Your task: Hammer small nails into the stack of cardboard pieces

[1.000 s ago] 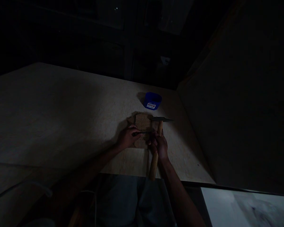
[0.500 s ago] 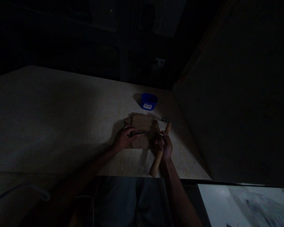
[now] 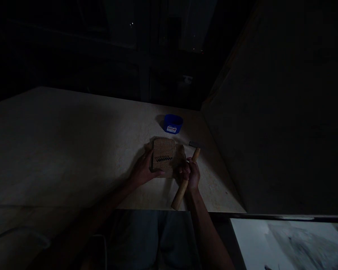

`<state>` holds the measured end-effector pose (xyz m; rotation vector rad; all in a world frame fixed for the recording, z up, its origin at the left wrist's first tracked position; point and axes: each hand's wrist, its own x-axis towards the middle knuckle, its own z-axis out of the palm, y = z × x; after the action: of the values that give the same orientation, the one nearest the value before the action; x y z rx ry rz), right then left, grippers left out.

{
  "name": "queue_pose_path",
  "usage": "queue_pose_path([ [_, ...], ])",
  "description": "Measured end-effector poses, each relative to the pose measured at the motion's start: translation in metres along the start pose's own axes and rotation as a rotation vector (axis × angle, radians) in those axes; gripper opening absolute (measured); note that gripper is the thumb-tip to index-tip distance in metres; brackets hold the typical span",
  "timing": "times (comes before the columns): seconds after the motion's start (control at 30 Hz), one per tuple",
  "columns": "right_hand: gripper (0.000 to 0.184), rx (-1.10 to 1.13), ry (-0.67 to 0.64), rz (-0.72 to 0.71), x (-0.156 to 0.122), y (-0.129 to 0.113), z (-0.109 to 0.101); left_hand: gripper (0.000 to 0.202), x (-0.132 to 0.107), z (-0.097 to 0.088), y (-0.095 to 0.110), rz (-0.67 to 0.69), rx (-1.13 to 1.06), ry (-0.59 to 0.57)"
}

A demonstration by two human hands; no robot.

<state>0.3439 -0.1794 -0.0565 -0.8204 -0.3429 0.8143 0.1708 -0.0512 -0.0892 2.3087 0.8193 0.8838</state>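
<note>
A wooden-handled hammer [image 3: 179, 195] lies slanted in my right hand [image 3: 192, 175], whose fingers are wrapped round the handle. Its dark metal head [image 3: 195, 144] points away from me. My left hand [image 3: 142, 169] rests at the left edge of a brown cardboard piece [image 3: 163, 146], thumb and fingers spread apart, the thumb on its near left corner. Across the middle of the cardboard runs a row of dark, slim, nail-like pieces [image 3: 163, 159]; the dim light hides their exact kind. More brown cardboard shows under my right fingers.
Behind the cardboard stands a blue plastic tub [image 3: 173, 124] with a white label. The pale tabletop [image 3: 87, 142] stretches left, and a dark upright panel [image 3: 270, 131] closes off the right. A white surface [image 3: 253, 240] lies low at the right. A pale cable [image 3: 105, 247] hangs near my lap.
My left hand has drawn back from the row of dark pieces to the cardboard's left edge, its thumb spreading. My right hand keeps the hammer. The whole view has shifted slightly.
</note>
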Motion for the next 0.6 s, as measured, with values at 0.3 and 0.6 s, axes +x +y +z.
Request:
queue_pose_path([
  [0.3,0.029,-0.166,0.012,0.069,-0.056,-0.037,-0.029,0.092,0.012,0.019,0.007,0.009,-0.095,-0.092],
  [0.6,0.04,-0.716,0.071,0.06,-0.121,-0.087,-0.069,0.092,0.06,0.077,0.042,0.115,-0.205,-0.285],
])
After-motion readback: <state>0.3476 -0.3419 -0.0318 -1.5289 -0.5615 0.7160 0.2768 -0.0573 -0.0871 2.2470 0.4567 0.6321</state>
